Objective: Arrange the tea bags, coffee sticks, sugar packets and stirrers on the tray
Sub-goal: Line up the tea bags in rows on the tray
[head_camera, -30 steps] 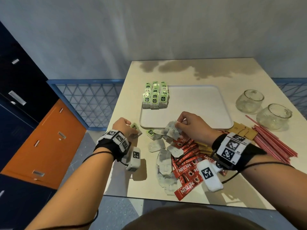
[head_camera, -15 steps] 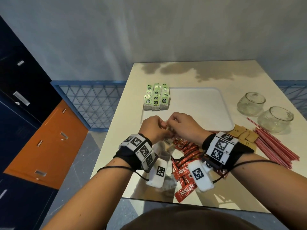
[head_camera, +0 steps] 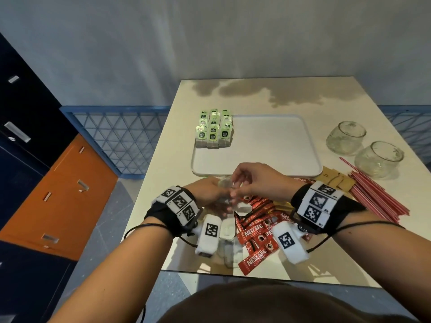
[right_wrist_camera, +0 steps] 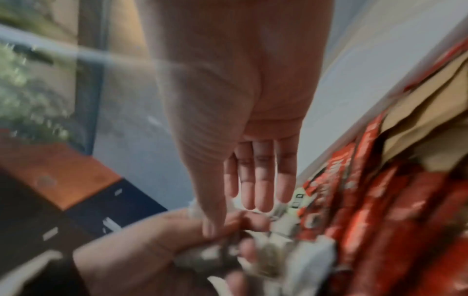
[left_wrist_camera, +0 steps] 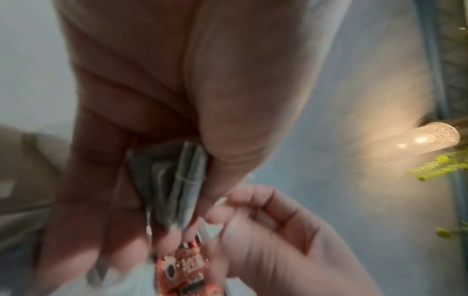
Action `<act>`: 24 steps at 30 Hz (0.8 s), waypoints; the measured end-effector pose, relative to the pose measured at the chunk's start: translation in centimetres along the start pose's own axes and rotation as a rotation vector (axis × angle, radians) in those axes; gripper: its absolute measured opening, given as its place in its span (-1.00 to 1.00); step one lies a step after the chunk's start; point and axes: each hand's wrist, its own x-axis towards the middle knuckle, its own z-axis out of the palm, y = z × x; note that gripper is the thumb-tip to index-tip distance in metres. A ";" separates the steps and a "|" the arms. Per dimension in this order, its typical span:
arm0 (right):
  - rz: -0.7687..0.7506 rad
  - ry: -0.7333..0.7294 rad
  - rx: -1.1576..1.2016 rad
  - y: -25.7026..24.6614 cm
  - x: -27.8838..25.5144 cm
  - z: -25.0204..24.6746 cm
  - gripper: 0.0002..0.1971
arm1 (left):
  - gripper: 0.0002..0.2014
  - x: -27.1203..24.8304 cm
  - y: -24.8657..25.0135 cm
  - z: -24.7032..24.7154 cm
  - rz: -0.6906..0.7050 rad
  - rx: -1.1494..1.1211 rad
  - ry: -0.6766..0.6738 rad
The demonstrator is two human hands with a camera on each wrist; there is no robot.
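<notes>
Both hands are brought together just in front of the near rim of the white tray [head_camera: 256,169], above the loose pile on the desk [head_camera: 163,194]. A small stack of tea bags [left_wrist_camera: 182,180] is gripped in the left hand [head_camera: 207,192], thumb pressed against curled fingers, as is plainly seen from the left wrist. The right hand [head_camera: 256,183] is held against that stack; its thumb is pressed down at the bags while the other fingers [right_wrist_camera: 260,180] are seen extended, and whether anything is pinched cannot be told through the blur. On the tray's far left corner, green-tagged tea bags [head_camera: 213,129] are lined up in three rows. Red coffee sticks [head_camera: 258,231] are heaped under the wrists, with more loose tea bags [head_camera: 229,248] beside them. Brown sugar packets [head_camera: 335,180] and red stirrers [head_camera: 377,194] are left on the desk to the right, near two glass jars [head_camera: 345,137].
</notes>
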 end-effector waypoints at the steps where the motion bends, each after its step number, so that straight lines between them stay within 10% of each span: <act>1: 0.017 -0.052 -0.100 0.1 -0.2 0.2 -0.60 | -0.77 0.0 -0.2 -0.4 -0.030 -0.045 0.046; 8: -0.013 -0.193 -0.410 1.4 0.1 1.1 -0.69 | -0.80 0.1 0.3 -2.3 0.052 0.180 0.328; 15: -0.050 -0.086 -0.309 0.3 2.4 -1.4 -0.90 | -0.79 -0.5 1.4 -2.6 0.233 0.214 0.280; 24: -0.013 0.138 0.096 -0.7 10.2 -2.4 -0.93 | -0.91 0.4 2.5 -7.5 0.068 -0.455 0.382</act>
